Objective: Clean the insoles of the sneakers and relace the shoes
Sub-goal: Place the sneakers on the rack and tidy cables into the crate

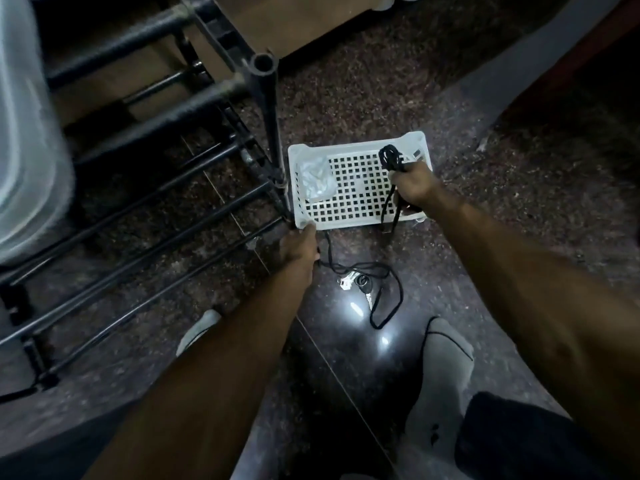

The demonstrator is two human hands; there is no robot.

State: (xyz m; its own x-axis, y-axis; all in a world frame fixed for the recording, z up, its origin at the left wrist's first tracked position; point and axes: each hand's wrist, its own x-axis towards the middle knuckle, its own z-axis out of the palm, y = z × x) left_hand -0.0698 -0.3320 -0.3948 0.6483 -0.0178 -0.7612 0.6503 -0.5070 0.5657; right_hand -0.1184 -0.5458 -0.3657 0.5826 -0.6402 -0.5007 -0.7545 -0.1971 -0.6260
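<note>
While both arms reach down from the lower edge of the frame toward the middle, the right hand is closed in a fist around a bundle of black shoelace, whose loops stick up above the knuckles and whose ends hang down below the hand over the white perforated basket. This basket sits on the dark speckled floor just right of centre, with a crumpled clear plastic bag lying in its left end. The left hand is at the basket's lower left corner, fingertips touching the rim; whether its fingers curl round anything cannot be told. A second black lace trails loose on the floor from beside that hand toward the lower middle, passing over a small bunch of keys. A black tube rack fills the left side. Two grey socked feet show at the bottom.
</note>
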